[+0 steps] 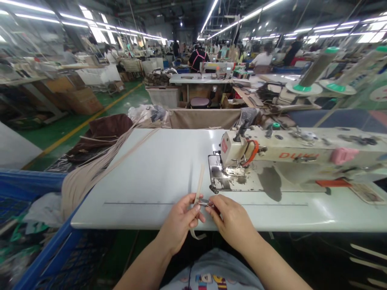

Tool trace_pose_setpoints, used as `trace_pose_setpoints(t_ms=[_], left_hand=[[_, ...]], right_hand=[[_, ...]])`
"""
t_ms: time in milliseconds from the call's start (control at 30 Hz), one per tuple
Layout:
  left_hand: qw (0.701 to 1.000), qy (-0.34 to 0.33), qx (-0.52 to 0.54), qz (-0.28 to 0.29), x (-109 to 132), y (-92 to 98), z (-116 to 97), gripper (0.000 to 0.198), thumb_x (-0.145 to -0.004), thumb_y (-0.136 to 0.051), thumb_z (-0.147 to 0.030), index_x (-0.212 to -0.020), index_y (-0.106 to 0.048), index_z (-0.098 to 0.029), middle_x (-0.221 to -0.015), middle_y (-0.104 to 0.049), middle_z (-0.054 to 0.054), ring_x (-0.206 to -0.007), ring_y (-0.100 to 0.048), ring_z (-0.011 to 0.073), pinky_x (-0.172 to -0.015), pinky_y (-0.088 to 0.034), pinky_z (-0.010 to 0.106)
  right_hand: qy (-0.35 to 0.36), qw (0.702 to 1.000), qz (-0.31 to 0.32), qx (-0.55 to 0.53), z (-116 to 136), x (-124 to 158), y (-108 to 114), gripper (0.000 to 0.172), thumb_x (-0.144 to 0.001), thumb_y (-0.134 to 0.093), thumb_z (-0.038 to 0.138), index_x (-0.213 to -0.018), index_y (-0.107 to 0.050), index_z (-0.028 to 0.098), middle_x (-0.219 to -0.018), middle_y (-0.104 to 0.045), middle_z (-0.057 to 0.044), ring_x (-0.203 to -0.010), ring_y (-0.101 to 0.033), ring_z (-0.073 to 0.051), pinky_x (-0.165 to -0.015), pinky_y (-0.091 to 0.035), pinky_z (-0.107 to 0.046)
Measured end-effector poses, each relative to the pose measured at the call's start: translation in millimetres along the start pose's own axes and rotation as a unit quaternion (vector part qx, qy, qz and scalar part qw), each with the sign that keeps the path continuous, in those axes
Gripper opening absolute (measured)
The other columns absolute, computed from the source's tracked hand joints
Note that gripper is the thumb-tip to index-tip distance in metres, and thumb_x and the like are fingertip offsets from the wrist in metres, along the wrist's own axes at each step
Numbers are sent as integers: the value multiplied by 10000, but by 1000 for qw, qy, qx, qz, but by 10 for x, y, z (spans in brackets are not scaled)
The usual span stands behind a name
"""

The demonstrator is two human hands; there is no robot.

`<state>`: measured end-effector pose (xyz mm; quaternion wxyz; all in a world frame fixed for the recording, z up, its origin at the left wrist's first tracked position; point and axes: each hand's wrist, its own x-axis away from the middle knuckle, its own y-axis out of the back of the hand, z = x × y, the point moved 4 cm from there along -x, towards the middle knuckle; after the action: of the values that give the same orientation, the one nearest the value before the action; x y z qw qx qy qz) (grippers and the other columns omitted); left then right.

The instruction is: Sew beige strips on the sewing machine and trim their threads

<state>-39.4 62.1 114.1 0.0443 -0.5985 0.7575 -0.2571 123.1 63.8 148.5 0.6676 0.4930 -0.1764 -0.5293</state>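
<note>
My left hand (184, 217) is closed over the front part of the table, pinching a narrow beige strip (200, 182) between thumb and fingers. One end of the strip stands up above the fingers, while the other curls below the table edge. In my right hand (231, 217), also closed, is a small pair of metal thread snips (204, 203). Their blades point left and meet the strip at my left fingertips; whether they touch it I cannot tell. Most of the snips' handle is hidden by my right fingers.
A sewing machine (272, 147) stands on the white table (151, 173) at the right. Long beige strips (99, 169) hang over the table's left side. A blue crate (51, 257) is at the lower left. Thread cones (317, 70) stand behind the machine; other people work farther back.
</note>
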Motion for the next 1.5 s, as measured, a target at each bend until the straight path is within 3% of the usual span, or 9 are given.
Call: trace_pose_setpoints(t_ms=[200,333,467,567,667,833,1500], left_hand=[[1000,8,-12,22,23,-98,-20,389,-853,-836,-463,-1095,-712,-185,-1074,-604,67,-744,-591,96,-522,-281,192],[999,-2,-37,8,25,-88,-34,393,-872,-802,-490,-1093,-703,-180,-1083,-621,79,-733,-591,102,-518,-278,204],[989,-14,-139,-50,-2,68,6,532,-840,-799,-532,-1221,-688,-177,-850,-620,39,-558,-465,90,-485,-268,235],[975,-47,-204,-79,-15,164,18,535,-868,-751,-553,-1233,-692,-165,-818,-598,24,-526,-429,91,-492,-296,255],[983,-28,-171,-59,-4,148,44,504,-946,-635,-587,-1226,-670,-169,-789,-588,15,-568,-481,112,-517,-318,250],[999,18,-48,-1,57,-22,37,381,-931,-683,-542,-891,-639,-166,-802,-564,9,-606,-502,97,-504,-270,225],[998,50,5,27,103,-119,1,387,-890,-758,-523,-874,-644,-153,-816,-574,21,-584,-503,83,-505,-236,242]], right_hand=[[37,991,-84,98,21,3,16,229,-1105,-462,319,-965,-605,207,-792,-651,-27,-708,-601,-197,-652,-378,-322],[48,984,-102,141,15,30,10,307,-1125,-392,327,-980,-635,205,-797,-669,-48,-717,-603,-203,-682,-385,-338],[-3,991,-94,97,-47,37,32,285,-1118,-415,352,-1008,-630,200,-853,-702,-63,-767,-639,-204,-703,-426,-330],[-28,996,-75,40,-75,34,32,266,-1111,-427,371,-1027,-617,203,-867,-705,-55,-767,-648,-201,-693,-438,-322],[-41,998,-49,-2,-67,31,11,243,-1096,-463,380,-992,-607,215,-840,-690,-35,-744,-640,-196,-679,-427,-318],[-43,998,-41,-12,-28,23,-7,220,-1080,-495,363,-958,-608,219,-816,-682,-20,-722,-630,-195,-663,-400,-321],[-31,997,-62,30,14,61,54,285,-1094,-435,376,-940,-609,211,-800,-679,-43,-707,-613,-193,-654,-388,-319]])
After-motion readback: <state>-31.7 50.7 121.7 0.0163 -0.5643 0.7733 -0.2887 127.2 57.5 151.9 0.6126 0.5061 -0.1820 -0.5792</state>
